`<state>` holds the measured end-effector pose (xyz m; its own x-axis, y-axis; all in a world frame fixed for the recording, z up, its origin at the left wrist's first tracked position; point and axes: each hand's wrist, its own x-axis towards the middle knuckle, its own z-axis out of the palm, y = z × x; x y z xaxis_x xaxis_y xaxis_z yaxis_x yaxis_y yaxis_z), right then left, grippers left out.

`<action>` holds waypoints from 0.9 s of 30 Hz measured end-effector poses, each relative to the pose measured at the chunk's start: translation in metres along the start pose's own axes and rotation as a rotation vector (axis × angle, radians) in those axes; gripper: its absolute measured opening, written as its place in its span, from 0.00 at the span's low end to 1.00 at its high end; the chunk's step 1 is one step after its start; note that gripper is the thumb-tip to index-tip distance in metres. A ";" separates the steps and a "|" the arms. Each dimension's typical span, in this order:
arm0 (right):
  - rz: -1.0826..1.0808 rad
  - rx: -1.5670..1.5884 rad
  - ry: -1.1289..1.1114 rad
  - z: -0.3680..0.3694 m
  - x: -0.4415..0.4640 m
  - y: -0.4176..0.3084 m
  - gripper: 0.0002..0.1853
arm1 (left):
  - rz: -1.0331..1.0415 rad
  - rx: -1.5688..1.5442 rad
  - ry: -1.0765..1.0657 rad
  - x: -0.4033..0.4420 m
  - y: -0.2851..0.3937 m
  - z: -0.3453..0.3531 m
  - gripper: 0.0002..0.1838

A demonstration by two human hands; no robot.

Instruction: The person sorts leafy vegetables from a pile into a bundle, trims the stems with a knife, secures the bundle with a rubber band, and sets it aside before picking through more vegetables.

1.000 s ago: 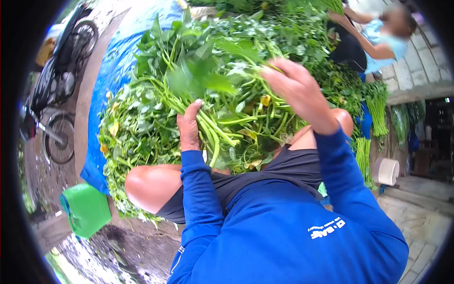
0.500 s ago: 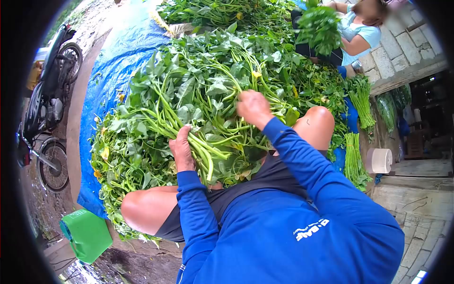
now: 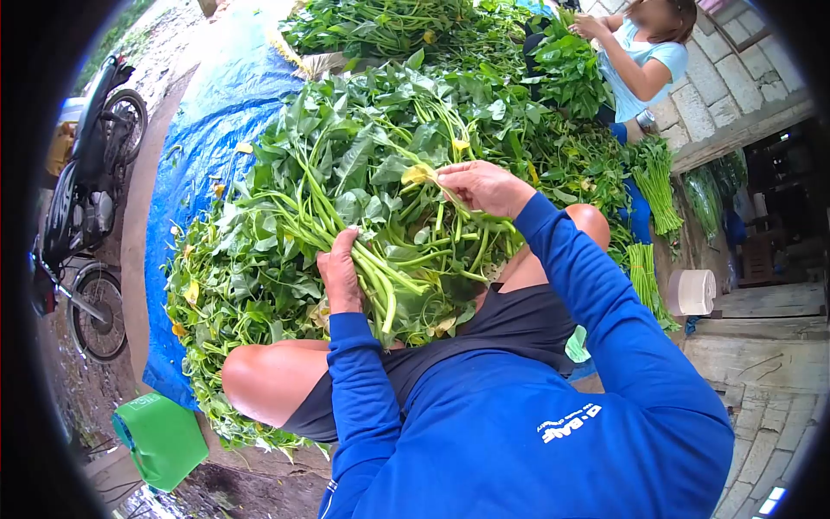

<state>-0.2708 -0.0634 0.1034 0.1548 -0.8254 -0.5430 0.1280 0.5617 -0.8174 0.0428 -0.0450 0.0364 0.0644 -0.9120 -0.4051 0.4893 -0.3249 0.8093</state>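
On a blue tarp (image 3: 186, 186) lies a broad heap of leafy green stems (image 3: 285, 303), spread in front of the crossed legs of a person in a blue long-sleeved shirt (image 3: 519, 441). The left hand (image 3: 342, 272) has its grip closed around a bundle of long stems (image 3: 376, 264); their cut ends point back toward the lap and their leaves fan out over the heap. To the right of it, the right hand (image 3: 484, 186) pinches a yellow leaf (image 3: 418, 174) between thumb and fingers, a narrow grip, just above the heap. Near the far right side of the heap, another person (image 3: 635, 60) in a light blue top holds a leafy bunch (image 3: 566, 73). Two bundles of thin green stalks (image 3: 657, 195) lie along the right side, with a pale roll (image 3: 692, 292) near the closer one. A green container (image 3: 164, 441) stands beside the tarp's near left corner, and a motorcycle (image 3: 86, 212) is farther left.
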 end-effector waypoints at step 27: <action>-0.849 -0.376 0.498 0.069 -0.042 -0.003 0.10 | -0.008 -0.176 -0.110 -0.003 -0.030 0.015 0.23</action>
<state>-0.2102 -0.0264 0.1425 -0.2739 -0.9178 0.2875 -0.3196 -0.1951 -0.9272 0.0152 -0.0362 0.0199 -0.0304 -0.9345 -0.3546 0.6342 -0.2922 0.7158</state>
